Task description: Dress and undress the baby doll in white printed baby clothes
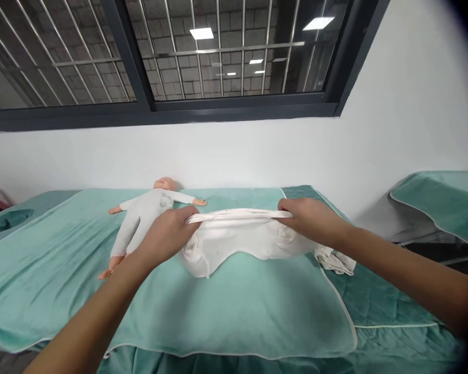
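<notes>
Both hands at work beside a bed: a person stretches a white cloth (242,239) above a green mat (237,311) that covers much of the bed (393,298). The left hand (173,228) grips one end of the cloth's upper band, fingers closed on the fabric; the right hand (308,218) pinches the other end, its fingers just as firmly wrapped. Between them the band runs taut and nearly level, while the rest hangs in a shallow arch, bunched into a small knot of fabric at each end. Whether the lowest corner brushes the mat, I cannot tell from where I stand.

Toward the bed's far edge, left of the cloth, a baby doll (152,205) in a pale suit lies on its back, head near the wall (234,156), arms spread, bare feet pointing toward the near left corner. Past the mat's right edge, close to the right forearm, a second white cloth (335,261) lies crumpled.

By my reading, the handling of the cloth is only partway along: it is picked up and pulled out straight along the top, but its bunched ends are not yet smoothed and it is not laid down. The doll is dressed and free of both hands' grip; the crumpled cloth sits unheld.
</notes>
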### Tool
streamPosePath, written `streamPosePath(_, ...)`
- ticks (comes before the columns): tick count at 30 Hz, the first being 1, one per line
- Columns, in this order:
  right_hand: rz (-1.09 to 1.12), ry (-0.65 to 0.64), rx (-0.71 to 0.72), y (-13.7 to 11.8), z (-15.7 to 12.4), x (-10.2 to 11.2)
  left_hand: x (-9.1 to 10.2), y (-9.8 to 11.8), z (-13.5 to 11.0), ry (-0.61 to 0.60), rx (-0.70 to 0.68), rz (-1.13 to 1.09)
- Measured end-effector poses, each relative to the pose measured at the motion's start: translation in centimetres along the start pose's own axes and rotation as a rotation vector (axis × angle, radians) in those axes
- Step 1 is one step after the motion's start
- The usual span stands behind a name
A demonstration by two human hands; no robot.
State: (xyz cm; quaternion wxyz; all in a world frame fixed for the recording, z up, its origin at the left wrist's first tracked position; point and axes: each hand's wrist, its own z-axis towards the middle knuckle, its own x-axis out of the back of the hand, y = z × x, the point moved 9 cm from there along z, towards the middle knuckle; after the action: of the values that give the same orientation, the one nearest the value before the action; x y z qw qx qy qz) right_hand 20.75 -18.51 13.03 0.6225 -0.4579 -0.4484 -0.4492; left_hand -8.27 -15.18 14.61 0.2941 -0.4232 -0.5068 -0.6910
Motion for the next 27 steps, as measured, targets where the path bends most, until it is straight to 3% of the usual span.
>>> streamPosePath(3,-0.013,-0.058,-0.001,1.2,-1.0,-0.5,-1.6,-1.1,-0.4,-0.199,0.027,-0.124)
streamPosePath(6,0.012,-0.078,0.027,1.8,-1.9,-0.7,-1.9,-1.5,-0.8,-0.243,0.015,-0.217)
streamPosePath(9,0.288,-0.122,-0.017,2.6,-2.2,-1.6,-3.2,-2.3,-0.6,-0.316,0.034,-0.278)
streamPosePath(12,0.626,-0.253,-0.14,3.7,-1.6,-4.6,-5.5,-3.8,0.5,-0.412,0.075,-0.263)
streamPosePath(15,0.624,-0.295,-0.229,5.2,0.6,-7.4,-6.4,-5.9,3.6,-0.33,0.118,-0.167)
streamPosePath(19,0.301,-0.193,-0.227,6.7,5.4,-9.5,-7.6,-7.8,8.5,-0.251,0.156,0.077)
streamPosePath(22,0.125,-0.093,-0.24,6.2,8.0,-11.2,-8.6,-8.3,10.6,-0.061,0.245,0.3)
streamPosePath(24,0.073,-0.014,-0.228,4.5,8.6,-12.9,-10.4,-6.8,10.7,0.099,0.147,0.364)
streamPosePath(25,0.055,0.021,-0.181,3.0,8.6,-14.0,-12.2,-5.8,10.5,0.123,0.066,0.364)
streamPosePath(27,0.063,0.021,-0.061,-0.3,8.4,-17.1,-16.7,-4.7,9.9,0.053,-0.041,0.263)
